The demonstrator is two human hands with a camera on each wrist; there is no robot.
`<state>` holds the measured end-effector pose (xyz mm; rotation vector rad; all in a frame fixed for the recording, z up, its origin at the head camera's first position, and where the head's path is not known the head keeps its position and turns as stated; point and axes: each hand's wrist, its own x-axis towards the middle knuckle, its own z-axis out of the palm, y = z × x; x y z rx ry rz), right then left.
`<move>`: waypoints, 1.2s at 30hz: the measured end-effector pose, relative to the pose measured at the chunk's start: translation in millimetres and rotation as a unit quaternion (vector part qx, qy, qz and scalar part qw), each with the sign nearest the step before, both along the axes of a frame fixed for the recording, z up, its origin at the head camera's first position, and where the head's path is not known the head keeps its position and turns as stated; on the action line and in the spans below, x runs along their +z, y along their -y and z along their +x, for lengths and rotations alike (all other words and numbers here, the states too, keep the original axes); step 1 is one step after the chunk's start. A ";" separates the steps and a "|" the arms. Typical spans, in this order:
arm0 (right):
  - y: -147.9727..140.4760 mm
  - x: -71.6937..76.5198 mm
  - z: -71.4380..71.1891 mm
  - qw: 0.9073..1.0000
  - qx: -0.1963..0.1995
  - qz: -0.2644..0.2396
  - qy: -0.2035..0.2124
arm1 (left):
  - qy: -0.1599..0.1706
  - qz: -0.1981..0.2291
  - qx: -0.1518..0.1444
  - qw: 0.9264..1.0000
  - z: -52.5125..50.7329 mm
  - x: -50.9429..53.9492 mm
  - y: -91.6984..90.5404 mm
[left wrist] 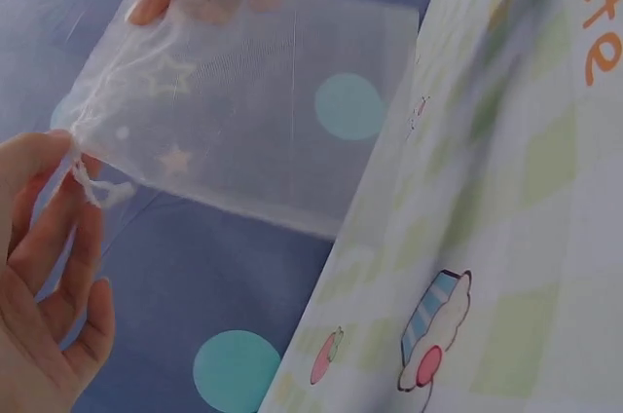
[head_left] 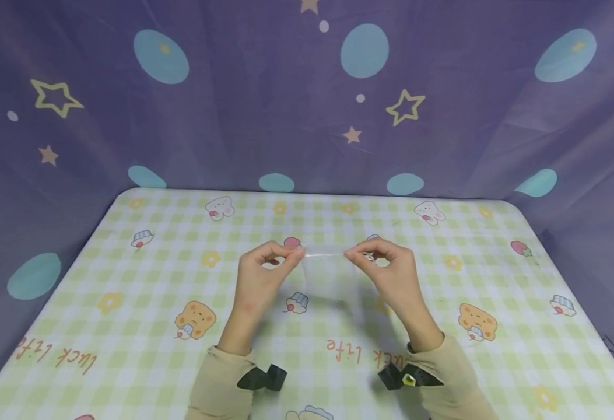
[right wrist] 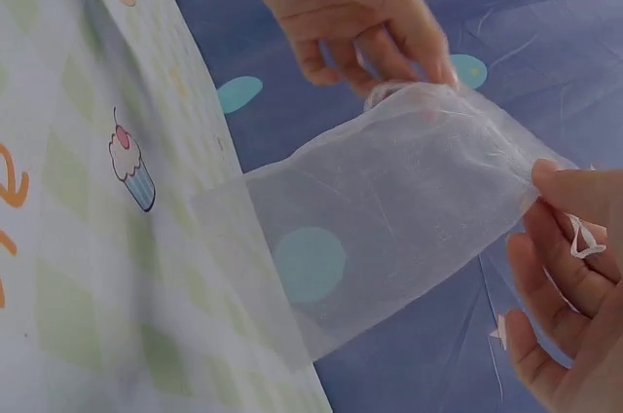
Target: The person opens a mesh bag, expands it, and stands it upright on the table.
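- Beige sleeves (head_left: 217, 385): cut off by the lower frame edge.
- Sheer white drawstring pouch (left wrist: 253, 116): suspended above the checked worktop (head_left: 154, 379), about midway between its left and right edges.
- Grip: the pouch's gathered mouth is pinched at opposite ends, between thumb and fingers, by the left hand (head_left: 259, 280) and the right hand (head_left: 395, 280).
- Handling, as judged: very light, soft and limp, perhaps slippery; fine mesh might be snagged. Hold is best taken at the mouth's corners, clear of the cord loops (left wrist: 119, 193).
- Obscured: pouch outline nearly lost against the worktop's checks; whether the mouth is parted cannot be told; near worktop edge out of frame.
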<state>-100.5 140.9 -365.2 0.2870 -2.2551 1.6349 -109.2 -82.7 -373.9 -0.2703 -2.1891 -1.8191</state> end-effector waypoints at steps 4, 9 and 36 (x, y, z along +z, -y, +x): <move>0.4 1.0 1.3 1.000 0.007 -0.004 0.023 | 0.012 0.000 -0.025 1.000 -2.8 -3.0 0.1; 0.4 1.4 0.3 0.998 0.026 -0.046 0.026 | 0.042 -0.024 -0.073 0.996 -2.3 -5.1 1.3; -2.1 -2.9 -1.7 0.996 0.047 0.032 0.075 | 0.022 -0.014 -0.002 1.000 -1.5 -3.6 -3.9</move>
